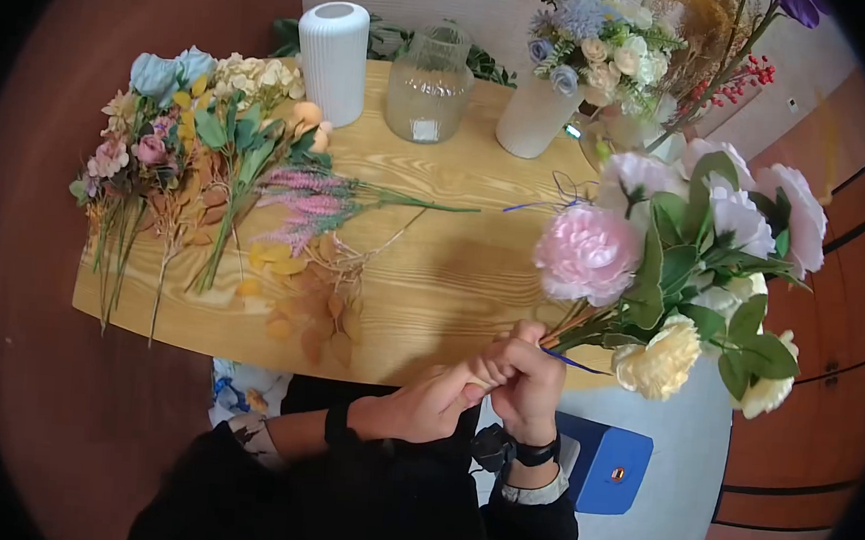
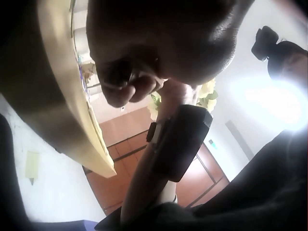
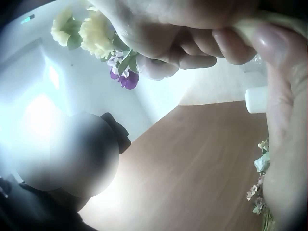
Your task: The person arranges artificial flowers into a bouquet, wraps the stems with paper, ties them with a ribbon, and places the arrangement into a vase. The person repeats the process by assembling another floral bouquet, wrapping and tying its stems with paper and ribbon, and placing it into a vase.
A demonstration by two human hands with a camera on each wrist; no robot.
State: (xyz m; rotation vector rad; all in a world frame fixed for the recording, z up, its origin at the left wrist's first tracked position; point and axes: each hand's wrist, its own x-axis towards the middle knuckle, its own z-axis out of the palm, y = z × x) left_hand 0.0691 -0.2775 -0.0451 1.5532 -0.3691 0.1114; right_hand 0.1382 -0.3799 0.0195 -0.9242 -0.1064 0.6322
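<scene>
My right hand (image 1: 530, 382) grips the stems of a bouquet (image 1: 668, 276) of pink, white and cream artificial flowers with green leaves. The blooms lean out to the right, past the table edge. A blue tie (image 1: 575, 361) sticks out from the stems just above this hand. Pressed close against it, my left hand (image 1: 438, 401) has its fingers curled. Its thumb pinches a pale yellowish strip (image 3: 276, 20) in the right wrist view; I cannot tell whether that is tape or a stem. Most of the grip is hidden by fingers and is dark in the left wrist view.
Artificial stems (image 1: 149, 170) lie on the table's left, with pink sprays (image 1: 307, 201) and orange leaves (image 1: 325, 308) nearer the middle. A white ribbed vase (image 1: 331, 67), a glass vase (image 1: 428, 89) and a filled white vase (image 1: 535, 119) stand behind. A blue box (image 1: 611, 468) is below the right edge.
</scene>
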